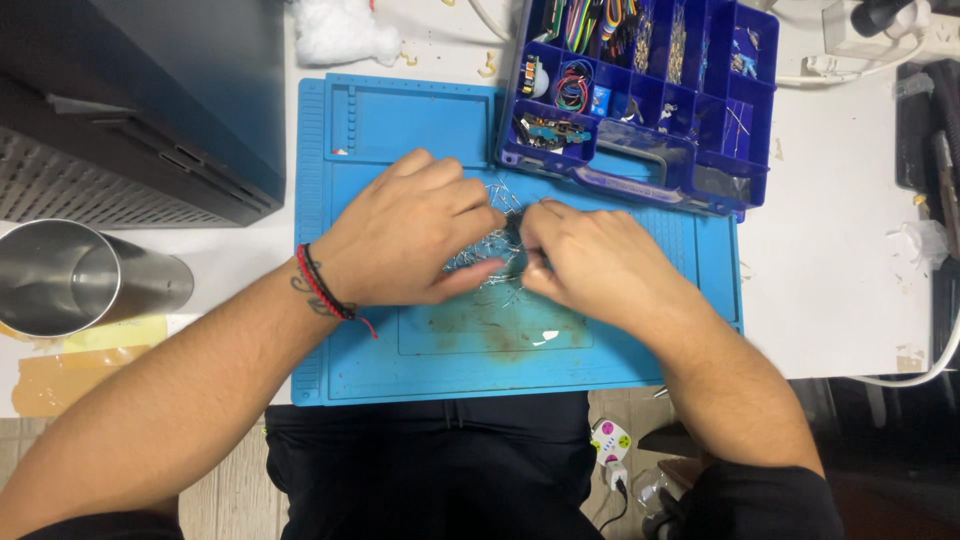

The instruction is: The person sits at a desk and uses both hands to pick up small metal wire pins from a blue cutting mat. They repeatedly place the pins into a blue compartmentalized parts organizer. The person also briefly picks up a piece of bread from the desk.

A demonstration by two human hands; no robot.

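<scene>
My left hand and my right hand meet over the middle of a blue work mat. Between the fingertips lies a small pile of thin metal-legged electronic parts, like small wire-leaded components. Both hands have their fingers curled down onto the pile, pinching at it; what exactly each fingertip grips is hidden by the fingers. A red and black cord bracelet sits on my left wrist.
A dark blue compartment box with wires and small parts stands open at the mat's far right corner. A steel cup lies at left, beside a black case. White stuffing lies behind the mat. Cables run at the right edge.
</scene>
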